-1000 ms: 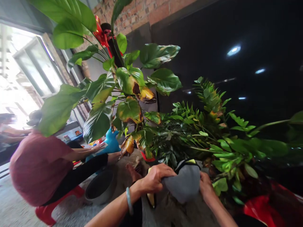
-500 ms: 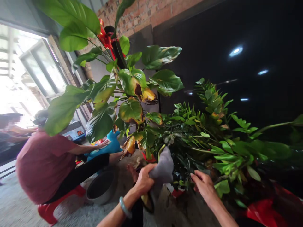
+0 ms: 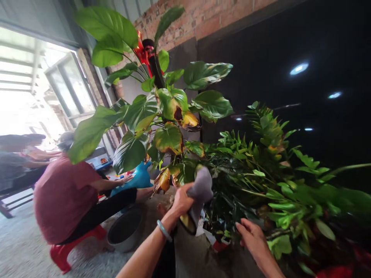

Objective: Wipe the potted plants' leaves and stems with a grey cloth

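My left hand (image 3: 182,200) is shut on a grey cloth (image 3: 202,189), which is bunched against a yellowing leaf (image 3: 188,224) below it. A pale green bangle (image 3: 164,230) circles that wrist. My right hand (image 3: 252,236) is open and holds nothing, its fingertips at the lower edge of a dense ZZ plant (image 3: 261,173). Above the cloth rises a broad-leaved plant (image 3: 169,139) with glossy leaves, some browning and yellow at the edges. The pots are hidden behind the foliage and my arms.
A person in a maroon shirt (image 3: 65,202) sits close on the left on a red plastic stool (image 3: 59,253), with a grey basin (image 3: 125,230) and a blue object (image 3: 139,181) nearby. Another person (image 3: 20,162) sits further left. Behind stand a brick wall (image 3: 203,23) and a dark glossy panel (image 3: 290,65).
The cloth has shifted left and upward, from between both hands into my left hand alone. My right hand has come off it and dropped slightly. The view has tilted a little.
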Motion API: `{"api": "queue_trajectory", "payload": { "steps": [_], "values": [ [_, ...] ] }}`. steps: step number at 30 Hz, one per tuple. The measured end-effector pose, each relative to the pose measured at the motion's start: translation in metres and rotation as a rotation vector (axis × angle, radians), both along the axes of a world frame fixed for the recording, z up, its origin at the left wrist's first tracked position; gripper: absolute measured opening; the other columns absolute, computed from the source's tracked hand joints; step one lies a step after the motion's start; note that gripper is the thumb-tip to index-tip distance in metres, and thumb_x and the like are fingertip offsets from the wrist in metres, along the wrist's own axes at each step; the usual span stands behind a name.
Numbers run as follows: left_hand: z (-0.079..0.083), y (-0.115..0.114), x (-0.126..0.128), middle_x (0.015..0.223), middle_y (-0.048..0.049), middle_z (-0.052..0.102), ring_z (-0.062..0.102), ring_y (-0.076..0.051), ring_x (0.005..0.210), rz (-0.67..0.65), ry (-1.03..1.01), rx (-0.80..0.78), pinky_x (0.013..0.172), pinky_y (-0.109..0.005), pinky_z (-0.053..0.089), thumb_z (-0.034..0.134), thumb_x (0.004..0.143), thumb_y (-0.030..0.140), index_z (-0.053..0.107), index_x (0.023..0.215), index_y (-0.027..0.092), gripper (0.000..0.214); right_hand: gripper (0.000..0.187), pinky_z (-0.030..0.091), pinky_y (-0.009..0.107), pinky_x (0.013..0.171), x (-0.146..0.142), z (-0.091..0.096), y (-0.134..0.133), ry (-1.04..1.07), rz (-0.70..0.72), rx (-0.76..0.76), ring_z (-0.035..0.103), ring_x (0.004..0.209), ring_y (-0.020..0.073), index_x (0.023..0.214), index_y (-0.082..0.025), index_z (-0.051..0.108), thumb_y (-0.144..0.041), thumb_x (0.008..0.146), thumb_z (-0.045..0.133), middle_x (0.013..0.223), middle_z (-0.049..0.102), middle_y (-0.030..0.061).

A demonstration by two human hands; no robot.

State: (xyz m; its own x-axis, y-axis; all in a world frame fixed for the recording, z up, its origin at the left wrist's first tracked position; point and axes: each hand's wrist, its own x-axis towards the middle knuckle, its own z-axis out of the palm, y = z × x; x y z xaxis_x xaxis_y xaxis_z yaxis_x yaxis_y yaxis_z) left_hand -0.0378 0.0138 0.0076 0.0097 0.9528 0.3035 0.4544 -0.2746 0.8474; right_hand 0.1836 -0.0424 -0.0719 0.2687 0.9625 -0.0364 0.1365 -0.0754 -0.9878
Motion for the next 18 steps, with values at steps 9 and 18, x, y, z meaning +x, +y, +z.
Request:
{"api": "queue_trajectory", "payload": {
  "steps": [9,18],
  "values": [
    [-0.014,-0.043,-0.024,0.078,0.0001,0.071,0.061,-0.02,0.076,-0.218,0.004,-0.172,0.071,-0.025,0.047,0.062,0.053,0.015,0.074,0.089,0.015,0.037,0.033,0.037,0.032,0.036,0.014,-0.001,-0.003,0.043,-0.029,-0.027,0.045,0.032,0.0172,0.051,-0.025,0.055,-0.058,0.047,0.053,0.041,0.051,-0.0011],
    [-0.023,-0.019,-0.004,0.075,0.0001,0.068,0.059,-0.022,0.079,-0.066,0.022,-0.197,0.073,-0.027,0.045,0.058,0.047,0.009,0.073,0.085,0.014,0.041,0.035,0.037,0.03,0.035,0.0,-0.033,0.007,-0.016,-0.024,0.05,0.051,0.039,0.019,0.059,-0.025,0.061,-0.059,0.056,0.055,0.049,0.058,0.0011]
  ]
}}
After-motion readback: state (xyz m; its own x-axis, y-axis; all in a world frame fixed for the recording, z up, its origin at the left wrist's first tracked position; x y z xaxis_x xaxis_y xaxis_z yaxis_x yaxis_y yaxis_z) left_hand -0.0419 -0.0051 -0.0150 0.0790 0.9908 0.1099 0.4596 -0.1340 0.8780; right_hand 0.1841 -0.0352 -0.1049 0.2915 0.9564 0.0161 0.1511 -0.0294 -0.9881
